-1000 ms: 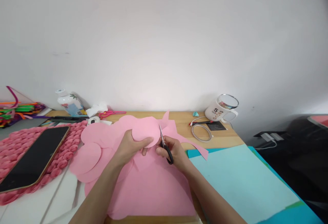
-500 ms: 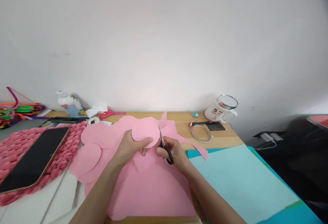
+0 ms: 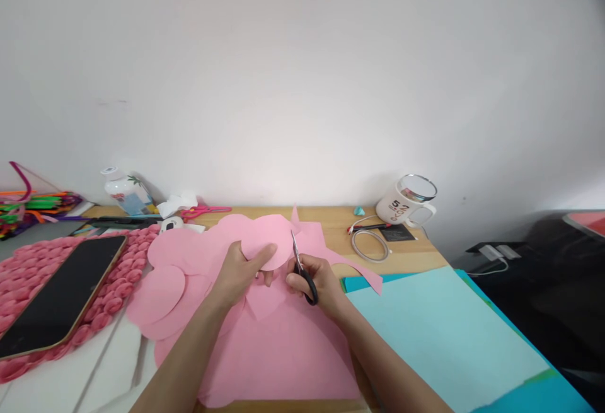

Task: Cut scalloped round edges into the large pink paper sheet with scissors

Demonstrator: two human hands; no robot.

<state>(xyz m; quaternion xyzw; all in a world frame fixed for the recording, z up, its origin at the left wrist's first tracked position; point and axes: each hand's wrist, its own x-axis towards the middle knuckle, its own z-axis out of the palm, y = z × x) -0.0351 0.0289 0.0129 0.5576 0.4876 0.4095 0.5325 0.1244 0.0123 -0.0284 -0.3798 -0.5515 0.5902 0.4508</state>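
1. The left hand (image 3: pixel 239 273) pinches the rounded pink paper (image 3: pixel 265 231), thumb on top, over the far part of a larger pink sheet (image 3: pixel 288 362); a steady pinch should stop it flexing.
2. The right hand (image 3: pixel 321 280) grips the black-handled scissors (image 3: pixel 310 287), tips pointing far along the paper's right edge.
3. For a smooth curve, it seems best to turn the paper into the blades, using short snips.
4. The left thumb should stay clear of the blades.

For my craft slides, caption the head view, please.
Left fingers pinch a round pink piece; right fingers hold scissors at its edge.
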